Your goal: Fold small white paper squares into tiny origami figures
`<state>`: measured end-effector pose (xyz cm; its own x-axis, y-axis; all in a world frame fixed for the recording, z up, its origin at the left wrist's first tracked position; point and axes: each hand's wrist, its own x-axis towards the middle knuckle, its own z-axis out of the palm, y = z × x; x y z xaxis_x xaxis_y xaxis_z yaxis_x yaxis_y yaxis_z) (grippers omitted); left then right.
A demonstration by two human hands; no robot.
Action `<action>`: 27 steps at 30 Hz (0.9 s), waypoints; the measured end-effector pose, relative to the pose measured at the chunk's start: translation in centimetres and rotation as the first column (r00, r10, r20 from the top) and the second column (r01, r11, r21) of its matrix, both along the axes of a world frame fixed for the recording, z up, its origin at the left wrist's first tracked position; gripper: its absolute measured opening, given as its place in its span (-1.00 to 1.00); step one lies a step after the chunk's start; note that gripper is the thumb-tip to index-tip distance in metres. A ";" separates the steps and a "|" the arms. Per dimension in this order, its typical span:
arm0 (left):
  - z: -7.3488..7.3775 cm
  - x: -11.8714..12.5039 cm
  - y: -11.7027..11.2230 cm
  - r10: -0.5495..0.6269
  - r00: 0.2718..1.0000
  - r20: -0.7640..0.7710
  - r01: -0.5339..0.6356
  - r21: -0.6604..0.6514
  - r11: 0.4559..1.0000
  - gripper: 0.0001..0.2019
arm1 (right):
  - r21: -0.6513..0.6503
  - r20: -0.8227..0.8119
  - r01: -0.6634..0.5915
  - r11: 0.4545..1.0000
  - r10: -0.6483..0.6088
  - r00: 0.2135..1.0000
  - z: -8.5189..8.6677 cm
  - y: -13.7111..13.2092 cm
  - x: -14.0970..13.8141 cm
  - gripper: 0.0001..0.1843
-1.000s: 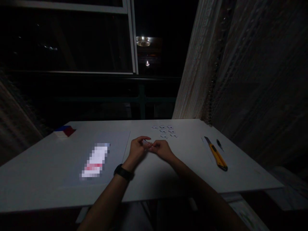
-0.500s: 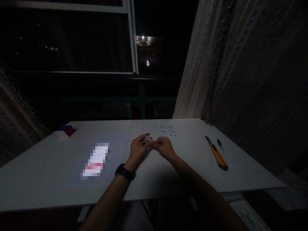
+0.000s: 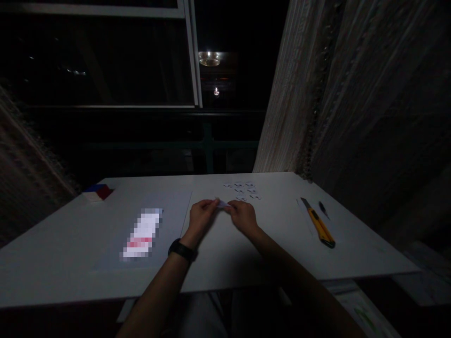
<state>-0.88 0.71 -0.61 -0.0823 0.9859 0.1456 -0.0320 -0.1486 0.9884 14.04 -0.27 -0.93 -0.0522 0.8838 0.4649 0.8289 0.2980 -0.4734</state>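
Between my two hands is a small piece of white paper (image 3: 222,203), held just above the table. My left hand (image 3: 202,217), with a black watch on its wrist, pinches the paper's left end. On the opposite end, my right hand (image 3: 244,217) has its thumb and fingers closed. Just beyond my hands, several small paper pieces with dark marks (image 3: 240,186) lie in rows on the table. My fingers partly cover the held paper, so its full shape is hidden.
On the white table (image 3: 225,267), a yellow utility knife (image 3: 319,225) and a small dark pointed object (image 3: 323,209) lie at the right. At the left are a pale sheet (image 3: 172,211), a lit, blurred-out phone-like screen (image 3: 143,234) and a coloured cube (image 3: 97,192). Curtains (image 3: 282,94) hang behind.
My left fingers, which were raised and spread around the paper, have closed on its left end. The paper now stretches between both hands. The other things lie as before.
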 end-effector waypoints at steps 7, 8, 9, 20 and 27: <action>0.3 0.3 -0.2 -0.069 0.985 0.157 0.070 0.004 0.998 -0.64 | -0.021 -0.243 -0.119 0.993 0.111 0.964 -0.2 0.2 -0.1 -0.72; 0.4 0.3 -0.2 -0.064 0.984 0.167 0.065 0.001 0.998 -0.64 | -0.020 -0.290 -0.139 0.990 0.128 0.948 -0.2 0.3 -0.1 -0.72; 0.5 0.3 -0.3 -0.056 0.983 0.172 0.058 -0.002 0.998 -0.64 | -0.017 -0.336 -0.158 0.987 0.144 0.931 -0.3 0.3 -0.1 -0.71; 0.7 0.2 -0.3 -0.032 0.994 0.105 0.031 0.008 0.999 -0.64 | -0.041 -0.694 -0.252 0.967 0.154 0.704 -0.8 1.3 -0.1 -0.74; 0.0 -0.1 0.0 -0.041 0.997 -0.070 0.043 0.036 0.998 -0.63 | -0.056 -0.822 -0.275 0.960 0.112 0.558 -0.4 1.3 -0.2 -0.67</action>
<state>-1.01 0.69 -0.61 -0.0293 0.9820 0.1867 0.0288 -0.1859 0.9822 13.84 1.05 -1.35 0.0921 0.9619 0.2572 0.0102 0.2574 -0.9662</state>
